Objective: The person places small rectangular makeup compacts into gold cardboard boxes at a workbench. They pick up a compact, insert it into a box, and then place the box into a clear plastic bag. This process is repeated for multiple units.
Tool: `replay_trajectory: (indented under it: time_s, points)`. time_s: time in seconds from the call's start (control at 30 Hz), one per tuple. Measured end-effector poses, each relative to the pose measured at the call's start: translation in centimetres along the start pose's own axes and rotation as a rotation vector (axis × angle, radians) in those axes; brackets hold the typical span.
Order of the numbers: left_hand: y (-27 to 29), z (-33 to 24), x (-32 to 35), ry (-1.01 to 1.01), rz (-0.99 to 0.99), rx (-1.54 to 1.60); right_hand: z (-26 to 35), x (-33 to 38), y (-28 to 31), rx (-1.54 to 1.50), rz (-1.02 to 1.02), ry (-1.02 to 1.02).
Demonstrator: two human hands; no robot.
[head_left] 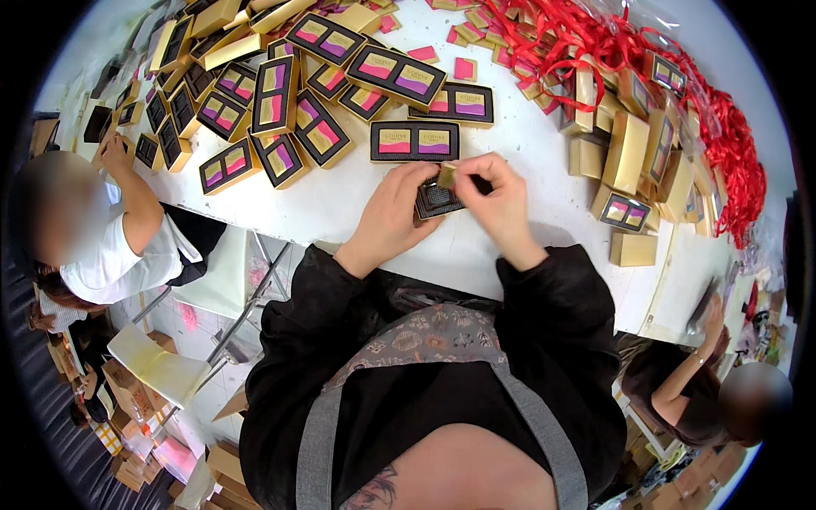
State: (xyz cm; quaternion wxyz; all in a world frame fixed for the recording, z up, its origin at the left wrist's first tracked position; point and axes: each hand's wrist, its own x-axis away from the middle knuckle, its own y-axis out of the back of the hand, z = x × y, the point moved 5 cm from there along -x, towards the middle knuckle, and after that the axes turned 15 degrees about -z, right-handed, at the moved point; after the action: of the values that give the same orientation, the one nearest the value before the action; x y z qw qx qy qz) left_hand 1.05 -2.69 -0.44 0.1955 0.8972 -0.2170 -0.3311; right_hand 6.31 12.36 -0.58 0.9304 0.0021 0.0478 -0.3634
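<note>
A long white worktable (357,204) fills the scene, crowded with small gift boxes; beyond its edge lie a tiled floor and stacks of cardboard, and two other people work at the left and lower right corners. A tangle of red ribbon (680,85) runs along the table's far right side; gold box lids (625,149) are heaped beside it; rows of open black-and-gold boxes holding pink, yellow and purple wrapped pieces (272,110) spread across the far left, with one filled two-piece box (414,140) lying just beyond the worker's hands. The worker, in black sleeves and a grey-strapped apron, bends over the near edge of the table. The left hand (395,212) rests curled on the table, fingers closed against the side of a small black insert tray (438,200), steadying it; the right hand (501,200) is pinched narrow, thumb and fingertips gripping a small gold-wrapped piece (447,174) just above the tray. The tray sits on the table between the two hands, partly hidden by them. It looks like thin moulded plastic, light and easily flexed, best held by its rim; the foil piece appears small, light and perhaps slippery, suited to a fingertip pinch at its sides.
</note>
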Motion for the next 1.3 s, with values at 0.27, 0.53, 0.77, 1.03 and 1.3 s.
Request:
replay_trajectory:
  time_s: [0.27,0.53,0.77,1.03,1.3]
  points:
    - [0.0,0.4,0.2,0.046,-0.026,0.029,2.6,1.4,0.1,0.700,0.133,0.818]
    - [0.4,-0.3,0.3,-0.119,0.113,-0.034,4.0,2.2,-1.1,0.769,0.570,1.134]
    - [1.0,-0.2,-0.1,-0.129,0.166,-0.125,4.4,-24.5,-4.6,0.732,0.135,0.644]
    - [0.9,0.7,-0.5,-0.066,0.167,-0.033,-4.6,-36.4,-8.8,1.404,0.106,1.205]
    - [0.8,1.1,0.3,-0.060,0.102,0.014,5.6,-19.5,-1.5,0.373,0.384,0.551]
